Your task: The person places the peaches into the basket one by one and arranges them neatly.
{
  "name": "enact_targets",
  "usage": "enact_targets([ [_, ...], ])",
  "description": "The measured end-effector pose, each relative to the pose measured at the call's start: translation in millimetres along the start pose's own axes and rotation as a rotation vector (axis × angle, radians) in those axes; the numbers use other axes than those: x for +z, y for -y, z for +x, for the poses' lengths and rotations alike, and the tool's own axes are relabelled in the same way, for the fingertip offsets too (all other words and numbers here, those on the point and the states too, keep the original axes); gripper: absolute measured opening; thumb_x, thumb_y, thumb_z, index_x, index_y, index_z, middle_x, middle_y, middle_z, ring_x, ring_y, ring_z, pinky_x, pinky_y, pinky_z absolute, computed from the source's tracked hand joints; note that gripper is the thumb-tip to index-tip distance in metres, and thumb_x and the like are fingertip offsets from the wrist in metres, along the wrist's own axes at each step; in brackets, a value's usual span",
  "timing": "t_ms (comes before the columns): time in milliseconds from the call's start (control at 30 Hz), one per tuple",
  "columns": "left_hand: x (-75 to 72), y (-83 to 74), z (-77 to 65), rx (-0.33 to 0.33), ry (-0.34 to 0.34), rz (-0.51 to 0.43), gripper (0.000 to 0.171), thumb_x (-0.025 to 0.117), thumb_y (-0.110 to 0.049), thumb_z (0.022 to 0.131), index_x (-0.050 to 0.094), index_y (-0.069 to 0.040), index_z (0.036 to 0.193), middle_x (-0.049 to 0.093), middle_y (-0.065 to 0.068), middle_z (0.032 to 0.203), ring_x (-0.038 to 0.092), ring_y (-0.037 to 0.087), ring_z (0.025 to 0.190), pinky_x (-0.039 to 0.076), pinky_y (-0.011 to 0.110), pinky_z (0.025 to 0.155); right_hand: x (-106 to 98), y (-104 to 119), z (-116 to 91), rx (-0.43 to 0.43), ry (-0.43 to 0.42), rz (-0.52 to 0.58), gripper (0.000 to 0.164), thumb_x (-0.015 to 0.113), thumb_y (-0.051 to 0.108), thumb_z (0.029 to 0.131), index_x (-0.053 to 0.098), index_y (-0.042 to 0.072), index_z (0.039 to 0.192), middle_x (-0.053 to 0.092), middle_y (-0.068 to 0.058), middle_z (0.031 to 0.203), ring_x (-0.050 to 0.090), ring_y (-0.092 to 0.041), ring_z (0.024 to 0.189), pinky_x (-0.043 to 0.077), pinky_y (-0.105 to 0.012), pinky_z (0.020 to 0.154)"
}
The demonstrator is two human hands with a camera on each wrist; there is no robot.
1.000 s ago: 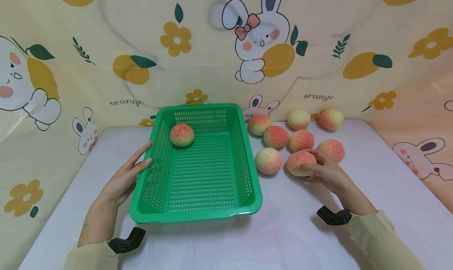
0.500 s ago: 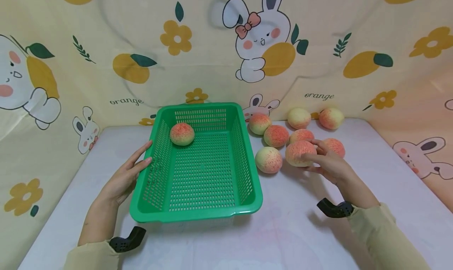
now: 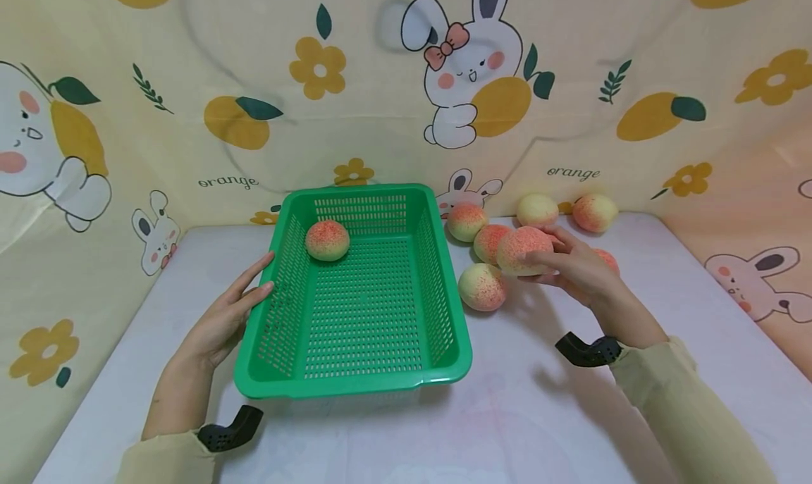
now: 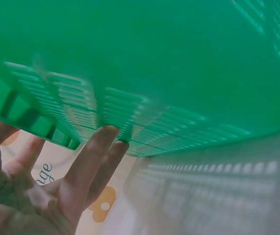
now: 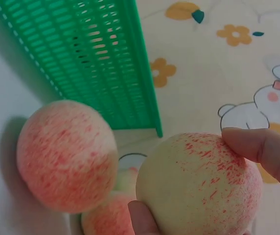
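My right hand [image 3: 577, 264] grips a red-speckled peach [image 3: 525, 250] between thumb and fingers, raised above the table. In the right wrist view this peach [image 5: 198, 183] shows a pale side, with the thumb and fingertips around it. My left hand [image 3: 218, 318] holds the left rim of a green plastic basket [image 3: 361, 384]. From the left wrist, fingers [image 4: 93, 161] reach under the rim against the slotted wall. One peach [image 3: 327, 240] lies inside the basket at the far left. Beside the basket's right wall sits a pale peach [image 3: 482, 287].
More peaches cluster behind the held one, among them a reddish one [image 3: 466, 221], a yellow one [image 3: 536, 209] and one at the far right [image 3: 595, 212]. Another is partly hidden behind the right hand. A printed cloth [image 3: 380, 118] backs the white table [image 3: 380, 442].
My right hand has lifted the peach off the table and carried it up and leftward, over the peaches behind it. The left hand and basket have stayed in place.
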State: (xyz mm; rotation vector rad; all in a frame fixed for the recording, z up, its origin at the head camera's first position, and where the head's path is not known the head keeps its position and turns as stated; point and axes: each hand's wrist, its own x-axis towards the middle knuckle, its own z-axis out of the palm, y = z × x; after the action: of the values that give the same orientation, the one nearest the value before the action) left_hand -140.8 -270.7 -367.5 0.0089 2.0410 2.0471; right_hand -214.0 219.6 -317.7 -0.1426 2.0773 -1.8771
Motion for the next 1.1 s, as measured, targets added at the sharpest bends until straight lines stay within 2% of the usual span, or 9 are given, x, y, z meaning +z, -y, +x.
enact_targets([
  [233,0.3,0.3,0.1,-0.010,-0.002,0.012,0.064,0.050,-0.033,0.100,0.016,-0.031,0.154,0.051,0.005,0.118,0.067,0.011,0.089,0.059,0.032,0.074,10.1,10.5,8.2,0.015,0.002,-0.004,0.056,0.059,0.010,0.093,0.030,0.014,0.141,0.041,-0.006,0.123,0.054,-0.010,0.102,0.056,-0.033,0.086],
  [333,0.6,0.1,0.1,-0.011,-0.001,0.017,0.064,0.050,-0.034,0.100,0.016,-0.031,0.154,0.050,0.006,0.118,0.067,0.010,0.088,0.059,0.032,0.074,15.0,15.7,12.4,0.041,-0.006,-0.024,0.062,0.059,0.013,0.093,0.026,0.015,0.145,0.038,-0.005,0.129,0.048,-0.012,0.110,0.053,-0.031,0.087],
  [467,-0.1,0.5,0.7,-0.007,0.003,0.013,0.064,0.050,-0.033,0.101,0.016,-0.031,0.154,0.052,0.005,0.117,0.068,0.011,0.087,0.059,0.033,0.073,25.6,25.7,19.6,0.060,-0.008,-0.049,0.060,0.060,0.017,0.093,0.029,0.020,0.144,0.039,-0.002,0.130,0.043,-0.014,0.111,0.048,-0.027,0.086],
  [533,-0.5,0.2,0.5,-0.005,0.004,0.011,0.064,0.050,-0.032,0.101,0.016,-0.030,0.154,0.053,0.004,0.116,0.068,0.011,0.087,0.059,0.033,0.073,32.4,30.8,24.3,0.052,0.002,-0.042,0.057,0.059,0.016,0.094,0.031,0.020,0.143,0.040,-0.003,0.126,0.045,-0.015,0.108,0.047,-0.027,0.085],
  [667,-0.2,-0.5,-1.0,-0.008,-0.001,0.009,0.064,0.050,-0.032,0.100,0.016,-0.030,0.154,0.052,0.005,0.117,0.068,0.011,0.087,0.059,0.032,0.073,47.7,39.7,33.7,0.038,0.002,-0.024,0.062,0.062,0.016,0.092,0.030,0.018,0.145,0.040,-0.004,0.124,0.048,-0.017,0.103,0.049,-0.027,0.079],
  [800,0.4,-0.4,-2.0,-0.006,0.000,0.025,0.065,0.050,-0.034,0.100,0.015,-0.030,0.155,0.049,0.007,0.119,0.067,0.011,0.088,0.058,0.032,0.074,60.0,46.1,40.0,0.051,-0.007,-0.022,0.069,0.064,0.016,0.092,0.025,0.018,0.149,0.038,-0.005,0.124,0.054,-0.016,0.102,0.053,-0.033,0.087],
  [933,0.0,0.0,-1.4,-0.006,-0.001,0.033,0.064,0.050,-0.034,0.100,0.015,-0.031,0.155,0.048,0.008,0.120,0.067,0.011,0.089,0.058,0.032,0.074,70.7,51.5,45.7,0.066,-0.006,0.035,0.066,0.065,0.015,0.091,0.028,0.020,0.146,0.042,-0.006,0.124,0.057,-0.018,0.102,0.047,-0.042,0.099],
  [1100,-0.8,0.5,-0.1,-0.008,-0.008,0.037,0.064,0.050,-0.034,0.100,0.016,-0.032,0.154,0.048,0.010,0.122,0.067,0.011,0.089,0.058,0.032,0.074,86.8,57.9,58.2,0.040,0.002,0.137,0.056,0.060,0.005,0.091,0.034,0.014,0.140,0.043,-0.005,0.121,0.052,-0.020,0.105,0.051,-0.046,0.095],
])
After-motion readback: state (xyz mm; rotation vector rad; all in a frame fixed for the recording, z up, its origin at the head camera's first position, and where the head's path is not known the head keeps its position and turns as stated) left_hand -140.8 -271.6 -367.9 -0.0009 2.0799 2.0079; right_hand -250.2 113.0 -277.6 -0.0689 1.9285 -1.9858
